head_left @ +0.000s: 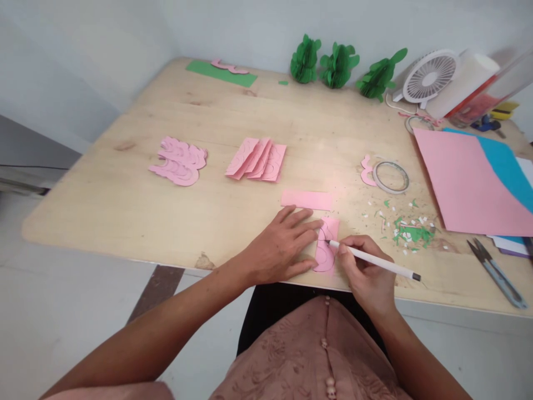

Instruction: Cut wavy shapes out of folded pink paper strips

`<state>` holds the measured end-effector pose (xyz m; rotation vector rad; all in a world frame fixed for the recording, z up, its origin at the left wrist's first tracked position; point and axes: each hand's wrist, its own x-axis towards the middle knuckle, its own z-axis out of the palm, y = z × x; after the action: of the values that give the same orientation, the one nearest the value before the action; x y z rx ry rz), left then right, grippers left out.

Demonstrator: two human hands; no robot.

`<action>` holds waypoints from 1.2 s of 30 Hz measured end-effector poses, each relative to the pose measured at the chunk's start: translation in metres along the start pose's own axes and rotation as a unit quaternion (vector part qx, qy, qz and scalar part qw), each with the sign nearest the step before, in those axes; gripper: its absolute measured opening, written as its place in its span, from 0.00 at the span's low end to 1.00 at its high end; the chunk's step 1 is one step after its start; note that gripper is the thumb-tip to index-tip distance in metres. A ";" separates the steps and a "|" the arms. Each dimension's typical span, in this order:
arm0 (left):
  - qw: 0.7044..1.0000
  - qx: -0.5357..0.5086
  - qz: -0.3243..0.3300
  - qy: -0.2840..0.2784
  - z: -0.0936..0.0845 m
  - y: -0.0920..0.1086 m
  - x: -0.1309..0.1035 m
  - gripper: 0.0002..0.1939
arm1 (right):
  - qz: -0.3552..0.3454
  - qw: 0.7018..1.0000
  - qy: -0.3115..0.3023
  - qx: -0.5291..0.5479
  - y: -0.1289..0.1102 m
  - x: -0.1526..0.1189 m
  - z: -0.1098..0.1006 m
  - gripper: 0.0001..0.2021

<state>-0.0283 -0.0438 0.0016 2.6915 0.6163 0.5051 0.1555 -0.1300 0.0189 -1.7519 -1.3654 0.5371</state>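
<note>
Close to the table's front edge lies a small pink paper piece (326, 258) with dark curved outlines on it. My left hand (287, 244) rests flat with fingers spread, its fingertips at the left side of that paper. A white pen (381, 262) is pinched in my right hand (368, 275), its tip on the drawn lines. Just beyond lies a plain pink paper strip (307, 200). Farther left stand folded pink papers (258, 159) with drawn curves, and beside them a pile of scalloped pink cutouts (180, 161).
Right of my hands are green and white paper scraps (413, 233), a tape roll (391, 178), thread snips (497, 273) and large pink sheets (474, 183). Along the wall stand green paper shapes (339, 65) and a white fan (431, 78). A green strip (220, 75) lies back left.
</note>
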 end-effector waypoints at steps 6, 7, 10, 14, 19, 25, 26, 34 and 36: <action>1.000 -0.005 0.000 0.001 0.001 0.000 0.000 0.15 | 0.000 1.000 0.002 -0.002 0.001 0.000 -0.001 0.04; 1.000 -0.004 0.001 0.001 0.001 0.000 0.000 0.15 | 0.002 1.000 0.003 0.000 0.001 -0.001 -0.001 0.04; 1.000 -0.002 0.003 0.001 0.000 0.000 0.000 0.15 | 0.007 1.000 0.005 0.003 0.002 -0.001 -0.001 0.04; 1.000 -0.002 0.002 -0.001 0.000 0.000 0.000 0.15 | 0.007 1.000 0.009 0.003 0.003 -0.001 0.000 0.04; 1.000 -0.003 0.003 0.000 0.000 0.000 0.000 0.15 | 0.009 1.000 0.013 0.004 0.002 -0.001 0.001 0.05; 1.000 -0.001 0.006 0.003 0.000 0.000 0.000 0.15 | 0.011 1.000 0.016 0.023 0.002 -0.001 0.000 0.04; 1.000 -0.001 0.006 0.003 0.000 0.000 0.000 0.15 | 0.012 0.999 0.015 0.030 0.002 -0.001 -0.001 0.04; 1.000 -0.003 0.001 -0.004 0.000 0.000 0.000 0.15 | 0.017 0.999 0.016 0.039 0.001 -0.009 -0.008 0.04; 1.000 -0.001 0.003 -0.005 0.001 0.000 0.000 0.15 | 0.011 1.000 0.017 0.023 0.001 -0.013 -0.010 0.04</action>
<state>-0.0283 -0.0437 0.0010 2.6923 0.6060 0.4945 0.1595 -0.1455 0.0214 -1.7331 -1.3025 0.5440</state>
